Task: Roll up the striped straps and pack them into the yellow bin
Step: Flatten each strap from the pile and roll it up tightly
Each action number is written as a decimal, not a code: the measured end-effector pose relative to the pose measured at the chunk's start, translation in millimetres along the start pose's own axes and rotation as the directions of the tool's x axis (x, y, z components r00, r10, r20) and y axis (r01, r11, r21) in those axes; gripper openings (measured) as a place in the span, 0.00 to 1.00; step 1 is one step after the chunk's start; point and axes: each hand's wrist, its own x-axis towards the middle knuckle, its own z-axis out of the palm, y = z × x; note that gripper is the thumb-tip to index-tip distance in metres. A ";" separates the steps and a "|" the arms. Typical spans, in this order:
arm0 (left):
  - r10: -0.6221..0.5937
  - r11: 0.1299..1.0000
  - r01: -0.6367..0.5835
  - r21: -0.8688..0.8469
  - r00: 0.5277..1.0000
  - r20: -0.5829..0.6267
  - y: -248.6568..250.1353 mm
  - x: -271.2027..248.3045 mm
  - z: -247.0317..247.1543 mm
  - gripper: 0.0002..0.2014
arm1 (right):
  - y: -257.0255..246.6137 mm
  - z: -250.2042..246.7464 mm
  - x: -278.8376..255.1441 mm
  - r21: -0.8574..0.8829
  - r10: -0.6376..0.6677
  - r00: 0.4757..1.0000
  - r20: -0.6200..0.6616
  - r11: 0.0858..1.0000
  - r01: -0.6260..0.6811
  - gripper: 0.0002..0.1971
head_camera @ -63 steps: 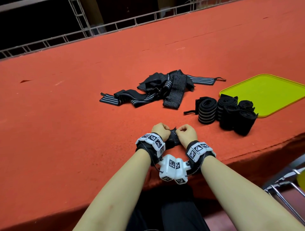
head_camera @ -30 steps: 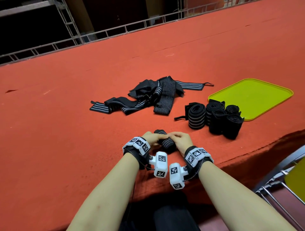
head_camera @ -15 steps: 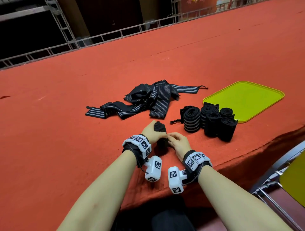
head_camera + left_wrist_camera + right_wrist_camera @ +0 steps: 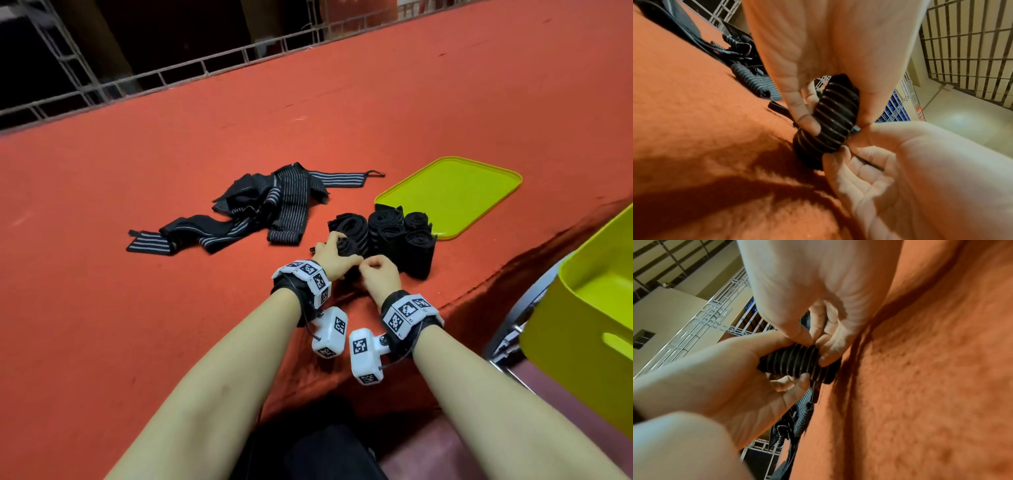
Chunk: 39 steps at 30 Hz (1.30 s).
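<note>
Red felt is covering the long table [image 4: 171, 308], where a tangle of unrolled straps [image 4: 260, 205] is lying at ten o'clock, waiting to be wound. At centre the left hand [image 4: 330, 255] is curling round a freshly rolled strap [image 4: 833, 120] while the right hand [image 4: 378, 274] is pinching its loose end. Finished rolls [image 4: 400, 236] are standing at two o'clock by a yellow lid [image 4: 479, 192]; the yellow bin [image 4: 582, 329], at three o'clock, is showing nothing packed.
</note>
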 end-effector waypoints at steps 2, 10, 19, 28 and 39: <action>-0.013 1.000 0.013 0.004 1.000 -0.010 4.4 2.8 7.0 0.27 | 0.0 -3.4 -0.2 0.059 0.039 0.999 -0.013 0.998 -0.038 0.06; 0.057 0.998 -0.055 0.022 0.991 -0.122 2.6 1.1 17.6 0.24 | 5.3 -11.9 -6.7 -0.109 -0.020 0.994 -0.105 0.994 0.008 0.05; 0.120 0.993 -0.117 0.031 0.977 -0.175 0.3 6.3 20.4 0.22 | 5.5 -12.7 -4.3 -0.076 0.012 0.997 -0.077 0.997 -0.018 0.07; 0.042 0.999 -0.046 -0.020 0.984 -0.172 -2.5 -6.0 10.4 0.21 | -7.5 -10.6 -15.5 0.142 0.113 0.992 0.058 0.982 -0.121 0.18; 0.327 0.908 -0.320 0.272 0.945 0.018 -2.5 -17.8 2.6 0.29 | -11.7 -7.7 -18.3 0.137 0.125 0.991 0.048 0.982 -0.130 0.19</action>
